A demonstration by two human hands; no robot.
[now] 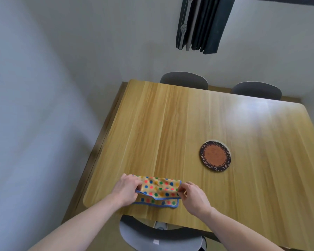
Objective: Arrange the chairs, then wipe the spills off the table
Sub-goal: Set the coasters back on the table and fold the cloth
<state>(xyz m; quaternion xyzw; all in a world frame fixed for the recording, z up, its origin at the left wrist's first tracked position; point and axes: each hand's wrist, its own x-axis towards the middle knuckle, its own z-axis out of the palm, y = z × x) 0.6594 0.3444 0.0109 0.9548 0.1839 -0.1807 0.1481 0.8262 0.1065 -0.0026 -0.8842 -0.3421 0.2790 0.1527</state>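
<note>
Both hands on the cloth (159, 192), at about 6 o'clock on the wooden table (170, 127), near its front edge. Cloth: yellow, polka dots in red, blue and green, blue hem. It lies folded in a long strip, upper layer lifted slightly off the lower one.

Left hand (126, 190) pinches the cloth's 9 o'clock end, fingers curled around the hem. Right hand (193, 196) pinches the 3 o'clock end the same way, thumb and fingertips closed on the fabric. Both forearms bare, coming in from the bottom of the frame.

Round coaster (215, 156), dark leaf-pattern rim with brown centre, sits flat at about 3 o'clock from the table middle, well apart from the cloth. A paler disc edge shows under its far side; can't tell what it is.

Chairs: near grey chair (159, 236) tucked under the front edge at 6 o'clock, directly below the cloth. Far left chair (184, 80) and far right chair (256, 90) against the far edge, around 12 and 1 o'clock, only the backrests visible.

Dark curtain (204, 24) hangs on the wall at 12 o'clock. Glare patch on the table's far right. No spill discernible on the surface.
</note>
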